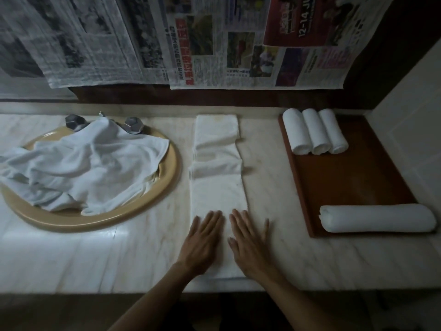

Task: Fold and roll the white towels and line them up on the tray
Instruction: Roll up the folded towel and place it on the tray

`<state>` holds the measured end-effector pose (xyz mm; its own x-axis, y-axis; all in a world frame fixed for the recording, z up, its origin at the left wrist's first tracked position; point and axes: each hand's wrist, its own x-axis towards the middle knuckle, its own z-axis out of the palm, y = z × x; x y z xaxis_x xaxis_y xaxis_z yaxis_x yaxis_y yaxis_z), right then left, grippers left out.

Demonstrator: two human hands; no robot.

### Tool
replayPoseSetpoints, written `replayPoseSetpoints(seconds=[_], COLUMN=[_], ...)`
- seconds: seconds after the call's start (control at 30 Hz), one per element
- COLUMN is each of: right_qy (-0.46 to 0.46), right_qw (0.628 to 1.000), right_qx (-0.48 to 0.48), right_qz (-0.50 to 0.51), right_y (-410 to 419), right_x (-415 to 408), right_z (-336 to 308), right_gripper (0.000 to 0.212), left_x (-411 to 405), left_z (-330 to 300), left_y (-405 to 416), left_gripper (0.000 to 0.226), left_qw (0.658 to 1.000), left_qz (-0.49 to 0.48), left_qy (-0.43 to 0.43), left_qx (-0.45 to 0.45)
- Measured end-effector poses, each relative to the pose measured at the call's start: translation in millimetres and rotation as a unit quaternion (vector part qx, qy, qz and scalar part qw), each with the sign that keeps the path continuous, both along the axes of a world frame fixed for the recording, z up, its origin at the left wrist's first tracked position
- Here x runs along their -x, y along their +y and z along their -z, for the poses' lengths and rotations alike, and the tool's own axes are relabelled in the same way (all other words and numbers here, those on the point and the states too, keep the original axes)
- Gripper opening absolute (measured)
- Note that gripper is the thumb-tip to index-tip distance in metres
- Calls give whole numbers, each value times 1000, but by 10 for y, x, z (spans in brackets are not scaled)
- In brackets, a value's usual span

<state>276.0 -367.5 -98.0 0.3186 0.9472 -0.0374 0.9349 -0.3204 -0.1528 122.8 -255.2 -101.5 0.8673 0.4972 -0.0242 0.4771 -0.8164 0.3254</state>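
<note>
— How are the hands set?
— Both flat, fingers straight and a little spread, gripping nothing. The left hand (pixel 202 242) and right hand (pixel 250 244) press side by side on the near end of the folded towel (pixel 218 187), a long white strip running from near to far on the marble counter (pixel 95 254), with creases across its far half.

— And the tray?
— The brown tray (pixel 353 182) lies to the right. Three small rolled towels (pixel 315 131) sit touching in a row at its far left corner. One longer rolled towel (pixel 377 218) lies crosswise over its near edge.

— Anything else around?
— On the left, a tan sink (pixel 143 211) holds a loose heap of white towels (pixel 83 163), which drapes over the metal taps (pixel 133 125). Newspaper sheets (pixel 214 44) hang on the far wall.

— What is hard to read?
— The heap hides the basin and the spout; how many towels it holds I cannot tell. The light is dim.
</note>
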Motion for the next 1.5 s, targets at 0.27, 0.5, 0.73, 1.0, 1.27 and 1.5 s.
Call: replayPoseSetpoints(seconds=[0.27,0.5,0.73,1.0,1.27,1.5], right_qy=[92,141,131,180,220,58], right_qw=[981,951,964,978,972,995], right_qx=[-165,-191,-153,-94,47,74], right_qz=[-52,-198,-175,-45,72,31], right_y=[-315,-717,-826,-798,-552,-281], right_x=[82,-7,-34,46,25,174], right_z=[8,20,-8,-109,-339,-564], right_gripper=[39,12,9,8,15,23], left_x=[145,815,874,944,591,167], left_z=[-183,-123,-97,-173,-444,-580], left_y=[-301,-410,-448,-402,-259,-396], left_gripper=[31,16,18,40,7,15], left_qw=[994,988,991,998,971,965], left_qz=[-83,105,76,21,-152,-220], left_qy=[-78,-101,-109,-10,113,131], left_qx=[-2,42,-1,62,144,55])
